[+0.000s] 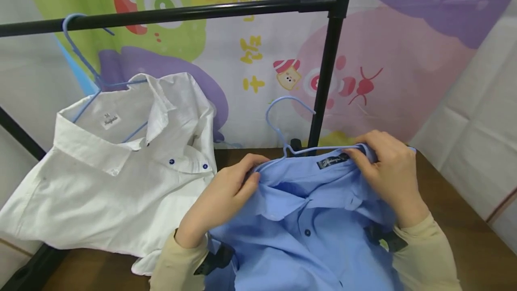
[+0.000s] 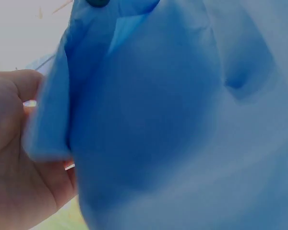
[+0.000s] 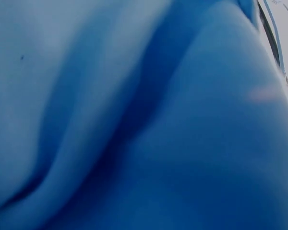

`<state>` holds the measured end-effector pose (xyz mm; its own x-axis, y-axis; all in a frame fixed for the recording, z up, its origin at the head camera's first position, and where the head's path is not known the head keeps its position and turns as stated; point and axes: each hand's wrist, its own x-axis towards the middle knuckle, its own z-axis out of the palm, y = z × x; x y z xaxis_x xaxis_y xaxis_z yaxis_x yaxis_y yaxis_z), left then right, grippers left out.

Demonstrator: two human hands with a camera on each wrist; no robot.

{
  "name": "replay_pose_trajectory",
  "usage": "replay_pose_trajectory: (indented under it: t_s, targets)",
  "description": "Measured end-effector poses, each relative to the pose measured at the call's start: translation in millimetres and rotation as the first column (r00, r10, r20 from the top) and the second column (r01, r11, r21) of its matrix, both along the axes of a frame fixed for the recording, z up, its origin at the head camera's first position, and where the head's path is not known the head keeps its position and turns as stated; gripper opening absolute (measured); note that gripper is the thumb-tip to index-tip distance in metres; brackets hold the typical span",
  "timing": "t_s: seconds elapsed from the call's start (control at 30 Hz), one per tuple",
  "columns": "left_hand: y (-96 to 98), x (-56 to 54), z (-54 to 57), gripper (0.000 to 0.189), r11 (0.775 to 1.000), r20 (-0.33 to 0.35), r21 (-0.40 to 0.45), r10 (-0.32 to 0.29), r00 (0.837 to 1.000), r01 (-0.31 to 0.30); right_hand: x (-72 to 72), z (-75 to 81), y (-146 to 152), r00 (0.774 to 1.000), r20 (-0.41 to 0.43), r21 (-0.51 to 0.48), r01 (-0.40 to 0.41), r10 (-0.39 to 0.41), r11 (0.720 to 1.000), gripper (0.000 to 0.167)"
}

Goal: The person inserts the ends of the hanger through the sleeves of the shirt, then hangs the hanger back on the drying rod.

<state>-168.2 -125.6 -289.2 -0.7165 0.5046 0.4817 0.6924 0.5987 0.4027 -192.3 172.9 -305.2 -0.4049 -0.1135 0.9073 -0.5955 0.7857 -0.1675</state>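
Note:
A light-blue button shirt (image 1: 323, 246) hangs in front of me on a blue hanger (image 1: 288, 98), whose hook stands up free of the rail. My left hand (image 1: 222, 196) pinches the shirt's neckline at its left side, thumb and fingers on the cloth and hanger arm. On the other side, my right hand (image 1: 389, 172) grips the collar and the hanger arm beside the dark neck label (image 1: 333, 160). The left wrist view shows the left hand (image 2: 14, 158) behind the collar flap (image 2: 50, 115). Blue cloth fills most of the right wrist view, hiding the right hand's fingers.
A white shirt (image 1: 109, 205) hangs at the left from a second blue hanger (image 1: 82, 59) hooked over the black rail (image 1: 226, 10). The rack's black upright (image 1: 325, 66) rises behind the blue hanger's hook. Below lies a brown wooden surface (image 1: 448, 210); a printed cartoon curtain (image 1: 379, 44) hangs behind.

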Motion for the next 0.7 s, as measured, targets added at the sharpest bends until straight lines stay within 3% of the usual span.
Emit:
replay_pose_trajectory:
  t_s: [0.13,0.23,0.4,0.53,0.63,0.7]
  targets:
    - [-7.8,-3.4,-0.4,0.02,0.999,0.094,0.013,-0.037,0.995,0.036,-0.5,0.4,5,0.999,0.022,-0.037,0.032,-0.031,0.999,0.019]
    - [-10.8,-5.1,-0.9,0.019,0.999,0.09,0.014,-0.041,0.995,0.04,-0.4,0.6,9,0.998,0.061,-0.05,0.034,-0.031,0.998,0.018]
    - [-7.8,-8.3,-1.7,0.014,0.99,-0.036,0.138,-0.012,0.999,0.017,1.6,1.6,12,0.985,0.165,-0.084,-0.03,0.043,0.996,0.021]
    - [-7.2,-10.2,-4.1,0.01,0.967,-0.147,0.256,0.044,0.988,-0.005,6.2,3.9,15,0.961,0.254,-0.122,-0.081,0.11,0.989,0.027]
    - [-7.4,-12.3,-6.3,0.009,0.95,-0.226,0.312,0.07,0.972,0.004,10.4,6.9,21,0.934,0.318,-0.123,-0.132,0.165,0.984,0.035]
    - [-7.4,-13.5,-6.4,0.008,0.941,-0.261,0.339,0.084,0.962,0.01,12.9,9.8,27,0.899,0.38,-0.116,-0.19,0.22,0.975,0.048]
